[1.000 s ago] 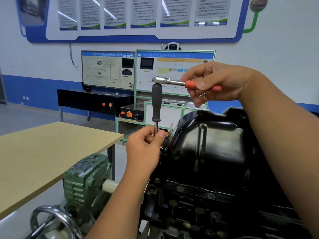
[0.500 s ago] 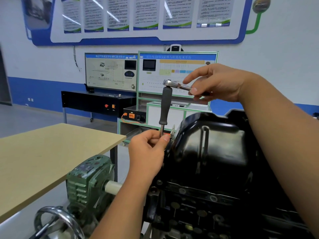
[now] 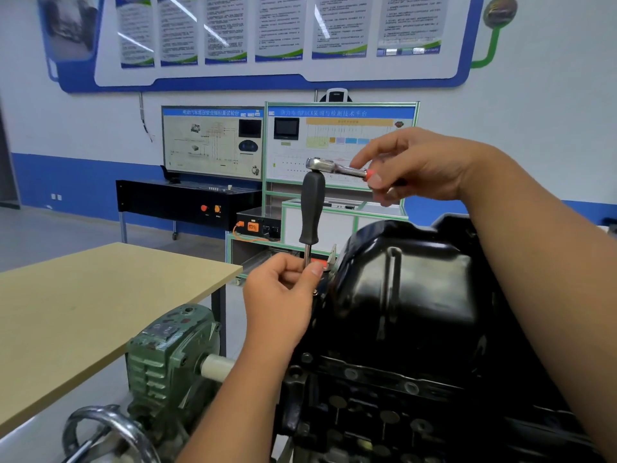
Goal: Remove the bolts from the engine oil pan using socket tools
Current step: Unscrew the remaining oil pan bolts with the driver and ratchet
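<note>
Gripping the ratchet wrench by its red-and-black handle, your right hand has fingers curled round it; the chrome head sits on top of the black-handled extension driver, which stands upright. Your left hand pinches the driver's steel shaft at the oil pan's left rim; bolt under the fingers hidden. Pan is glossy black, mounted on the engine block. Readable writing: "PACK" in the blue header of the training panel; wall poster text too small. Tan table edge lies left of your forearm, with open floor beyond it. Green gearbox and chrome handwheel crowd bottom left.
</note>
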`<state>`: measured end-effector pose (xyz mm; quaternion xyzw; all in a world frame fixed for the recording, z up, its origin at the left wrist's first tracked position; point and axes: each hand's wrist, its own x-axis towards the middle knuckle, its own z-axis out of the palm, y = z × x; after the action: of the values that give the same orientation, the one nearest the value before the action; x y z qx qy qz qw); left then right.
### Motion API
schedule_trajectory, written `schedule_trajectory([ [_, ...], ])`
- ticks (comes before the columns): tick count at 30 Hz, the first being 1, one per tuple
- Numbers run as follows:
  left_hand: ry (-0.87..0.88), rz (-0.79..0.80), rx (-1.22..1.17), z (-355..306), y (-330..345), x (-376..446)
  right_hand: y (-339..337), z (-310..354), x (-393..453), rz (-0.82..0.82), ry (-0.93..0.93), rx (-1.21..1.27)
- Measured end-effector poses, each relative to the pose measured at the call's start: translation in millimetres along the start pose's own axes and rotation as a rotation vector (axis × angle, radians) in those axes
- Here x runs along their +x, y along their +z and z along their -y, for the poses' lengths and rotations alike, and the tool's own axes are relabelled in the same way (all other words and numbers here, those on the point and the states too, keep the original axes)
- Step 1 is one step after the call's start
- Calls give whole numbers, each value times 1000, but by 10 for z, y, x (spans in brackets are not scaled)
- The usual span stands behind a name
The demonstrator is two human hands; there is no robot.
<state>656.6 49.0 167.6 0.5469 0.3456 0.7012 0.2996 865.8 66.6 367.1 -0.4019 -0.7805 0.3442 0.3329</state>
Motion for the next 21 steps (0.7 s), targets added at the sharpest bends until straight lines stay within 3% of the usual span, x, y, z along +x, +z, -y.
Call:
schedule_trajectory([
  [2, 5, -14, 33, 7, 1, 4, -7, 25, -30, 196, -30, 134],
  [3, 8, -18, 41, 8, -5, 0, -7, 28, -32, 218, -39, 150],
  [8, 8, -2, -1, 26, -4, -3, -25, -33, 44, -187, -13, -109],
  [9, 16, -7, 12, 27, 3, -1, -18, -33, 38, -164, -7, -99],
  [13, 25, -45, 49, 20, -8, -3, -38, 30, -50, 282, -55, 152],
  [14, 16, -45, 46, 16, -15, -7, -42, 33, -50, 306, -72, 165],
  [15, 3, -36, 30, 10, -20, -11, -48, 26, -36, 244, -78, 151],
  [18, -29, 45, -59, -9, -11, -24, -47, -5, 21, -141, -28, -24],
  [20, -15, 65, -71, -19, -3, -29, -33, -23, 40, -201, 0, -90],
  [21, 1, 52, -59, -21, 1, -25, -31, -17, 29, -143, -1, -58],
])
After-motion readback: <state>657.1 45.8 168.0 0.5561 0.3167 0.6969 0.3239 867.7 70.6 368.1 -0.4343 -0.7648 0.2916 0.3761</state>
